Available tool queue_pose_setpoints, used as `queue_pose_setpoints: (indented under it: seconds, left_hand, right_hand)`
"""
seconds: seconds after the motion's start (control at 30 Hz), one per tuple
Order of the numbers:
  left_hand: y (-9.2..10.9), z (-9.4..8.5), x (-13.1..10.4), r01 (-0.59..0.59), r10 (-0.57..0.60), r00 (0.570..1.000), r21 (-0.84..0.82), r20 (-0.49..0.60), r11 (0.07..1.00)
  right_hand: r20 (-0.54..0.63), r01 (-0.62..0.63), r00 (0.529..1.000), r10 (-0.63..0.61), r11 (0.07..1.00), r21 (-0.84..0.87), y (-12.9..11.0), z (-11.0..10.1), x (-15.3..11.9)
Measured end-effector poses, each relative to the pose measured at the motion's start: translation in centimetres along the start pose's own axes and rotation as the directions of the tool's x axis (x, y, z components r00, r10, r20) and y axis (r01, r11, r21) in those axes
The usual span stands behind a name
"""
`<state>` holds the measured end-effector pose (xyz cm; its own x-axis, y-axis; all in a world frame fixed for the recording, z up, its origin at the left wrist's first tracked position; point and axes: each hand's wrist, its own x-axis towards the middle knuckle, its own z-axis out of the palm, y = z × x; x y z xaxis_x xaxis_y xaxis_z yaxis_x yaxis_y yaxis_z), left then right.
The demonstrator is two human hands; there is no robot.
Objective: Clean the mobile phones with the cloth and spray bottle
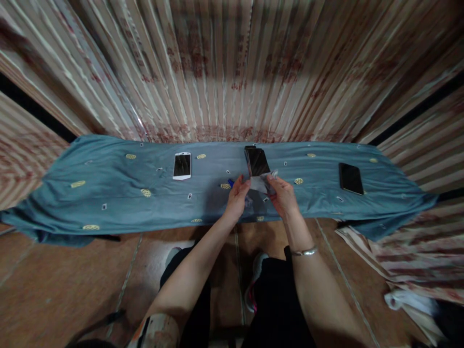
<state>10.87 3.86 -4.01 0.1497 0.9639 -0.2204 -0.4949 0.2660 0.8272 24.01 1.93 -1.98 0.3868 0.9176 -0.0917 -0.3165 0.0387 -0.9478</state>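
Observation:
Both my hands hold a thin, pale grey sheet [259,183] over the middle of the cloth-covered table. My left hand [237,197] pinches its left edge between thumb and fingers. At its right edge, my right hand [283,194] grips it, with a crumpled bit near the fingertips. Just beyond the sheet lie dark phones [258,162], seemingly stacked. A small blue object [230,183] rests beside my left fingers. Something clear and crinkled [248,202] lies beneath the hands.
A white-framed phone [181,166] lies left of centre, and a black phone [351,178] lies at the right. The teal patterned cloth [119,193] drapes over the table's ends. Striped curtains [224,72] hang behind and at both sides.

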Motion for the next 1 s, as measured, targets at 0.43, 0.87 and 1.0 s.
queue_pose_setpoints:
  seconds: [0.43, 0.87, 1.0]
  left_hand:
    - [5.3, -6.7, -3.8, 0.156, -0.16, 0.987, -0.183, -0.007, 0.971]
    - [8.9, -12.1, -4.6, 0.097, -0.12, 0.98, -0.144, -0.158, 0.985]
    - [9.4, -12.9, -4.7, 0.107, -0.128, 0.978, -0.127, -0.167, 0.986]
  right_hand:
    - [0.305, -0.079, 0.948, 0.089, 0.996, -0.045, 3.4, 7.9, -3.6]
    - [0.236, 0.37, 0.929, -0.285, 0.695, -0.616, 4.7, 7.5, -0.8]
    - [0.309, 0.399, 0.898, -0.313, 0.287, -0.871, 4.9, 6.0, 0.1]
